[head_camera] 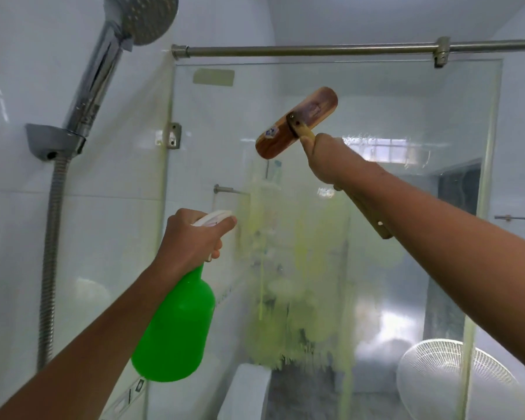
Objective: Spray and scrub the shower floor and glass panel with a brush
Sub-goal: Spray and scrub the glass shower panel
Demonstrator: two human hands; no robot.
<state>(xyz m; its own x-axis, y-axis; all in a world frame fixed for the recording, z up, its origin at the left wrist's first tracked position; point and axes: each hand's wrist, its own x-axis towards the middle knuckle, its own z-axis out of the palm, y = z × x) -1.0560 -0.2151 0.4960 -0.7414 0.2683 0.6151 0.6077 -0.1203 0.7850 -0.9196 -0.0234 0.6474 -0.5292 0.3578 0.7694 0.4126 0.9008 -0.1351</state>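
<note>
Holding a green spray bottle [176, 322], the left hand [191, 237] curls its fingers [217, 253] round the trigger. The right hand [325, 159] grips the brush [296, 122], pressed high on the foamy glass panel [391, 253].

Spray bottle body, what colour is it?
Bright green, with a white trigger head; the spray bottle shows in the head view.

A white fan [455, 380] stands on the dark floor [303, 389] beyond the glass.
</note>
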